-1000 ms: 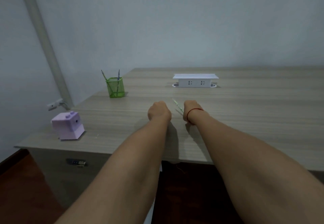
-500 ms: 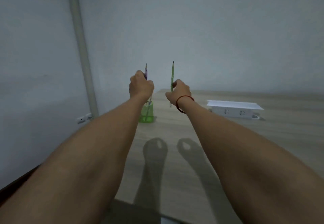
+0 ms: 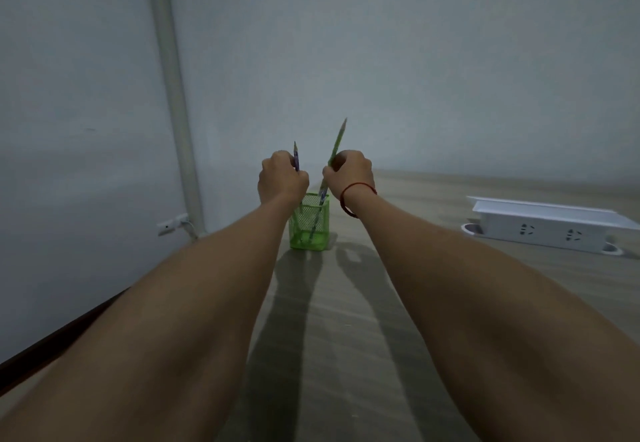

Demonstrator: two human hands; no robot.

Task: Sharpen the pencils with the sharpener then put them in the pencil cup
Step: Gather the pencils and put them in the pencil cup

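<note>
A green mesh pencil cup [image 3: 309, 228] stands on the wooden table, straight ahead. My left hand [image 3: 281, 178] grips a purple pencil [image 3: 296, 155], tip up, just above the cup's left side. My right hand [image 3: 348, 173] grips a green pencil [image 3: 337, 140], tip up and leaning right, above the cup's right side. Another pencil [image 3: 318, 215] leans inside the cup. The lower ends of the held pencils are hidden by my hands. The sharpener is out of view.
A white power strip box [image 3: 550, 225] lies on the table [image 3: 346, 320] at the right. A grey wall with a vertical pipe [image 3: 173, 95] and a wall socket [image 3: 171, 227] runs along the left of the table.
Both hands lifted from the table with a pencil each, then came down and closer to the cup. The view swung left and up; the sharpener left the frame.
</note>
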